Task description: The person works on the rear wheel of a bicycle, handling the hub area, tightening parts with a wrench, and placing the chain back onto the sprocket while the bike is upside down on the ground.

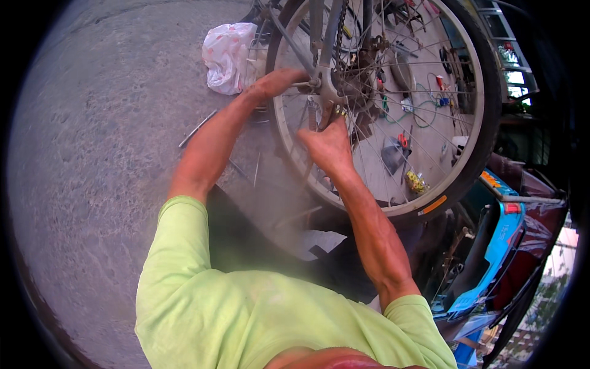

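Note:
A bicycle rear wheel (458, 178) with silver spokes and a black tyre stands in front of me, held in a grey frame (319, 31). My left hand (279, 82) reaches to the wheel's axle (316, 83) from the left and its fingers close around the frame end there. My right hand (329, 144) is just below the axle, gripping a dark tool handle (326, 114) that points up at the axle nut. The chain and sprockets (359, 61) sit just right of the axle. I wear a light green shirt.
A white plastic bag (227, 55) lies on the concrete ground (92, 154) left of the wheel. Thin metal rods (198, 128) lie near my left forearm. Small tools and parts are scattered behind the spokes. A blue vehicle body (501, 240) stands at the lower right.

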{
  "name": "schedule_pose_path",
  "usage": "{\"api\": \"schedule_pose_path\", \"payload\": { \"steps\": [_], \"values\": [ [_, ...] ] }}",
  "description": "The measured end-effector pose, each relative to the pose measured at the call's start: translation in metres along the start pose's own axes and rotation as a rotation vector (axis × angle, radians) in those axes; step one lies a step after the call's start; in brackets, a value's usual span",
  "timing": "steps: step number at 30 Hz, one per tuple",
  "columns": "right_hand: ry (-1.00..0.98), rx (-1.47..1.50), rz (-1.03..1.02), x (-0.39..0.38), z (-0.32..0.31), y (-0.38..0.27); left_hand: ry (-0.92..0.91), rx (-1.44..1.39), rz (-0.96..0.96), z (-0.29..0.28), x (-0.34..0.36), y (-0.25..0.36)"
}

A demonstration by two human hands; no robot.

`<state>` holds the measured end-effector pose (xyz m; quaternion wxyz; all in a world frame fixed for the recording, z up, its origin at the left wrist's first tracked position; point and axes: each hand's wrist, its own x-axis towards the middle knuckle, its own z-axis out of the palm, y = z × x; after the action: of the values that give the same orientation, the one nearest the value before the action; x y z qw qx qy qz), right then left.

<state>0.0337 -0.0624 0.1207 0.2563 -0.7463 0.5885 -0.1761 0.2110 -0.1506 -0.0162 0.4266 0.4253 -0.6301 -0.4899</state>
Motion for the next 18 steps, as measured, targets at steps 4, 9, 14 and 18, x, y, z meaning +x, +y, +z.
{"api": "schedule_pose_path", "payload": {
  "steps": [4,9,14,18],
  "values": [
    [0.059,-0.001,-0.088,-0.015,-0.009,-0.001,0.083,-0.066,-0.01,0.012,0.004,-0.009],
    [-0.095,-0.029,-0.427,-0.085,-0.047,-0.003,0.212,-0.306,-0.064,0.015,0.008,-0.042],
    [-0.946,0.444,-0.372,-0.131,-0.153,0.013,0.328,-0.336,-0.151,0.009,0.006,-0.074],
    [-0.9,0.993,-0.345,-0.129,-0.208,0.099,0.31,-0.458,-0.217,0.024,0.011,-0.06]
  ]
}}
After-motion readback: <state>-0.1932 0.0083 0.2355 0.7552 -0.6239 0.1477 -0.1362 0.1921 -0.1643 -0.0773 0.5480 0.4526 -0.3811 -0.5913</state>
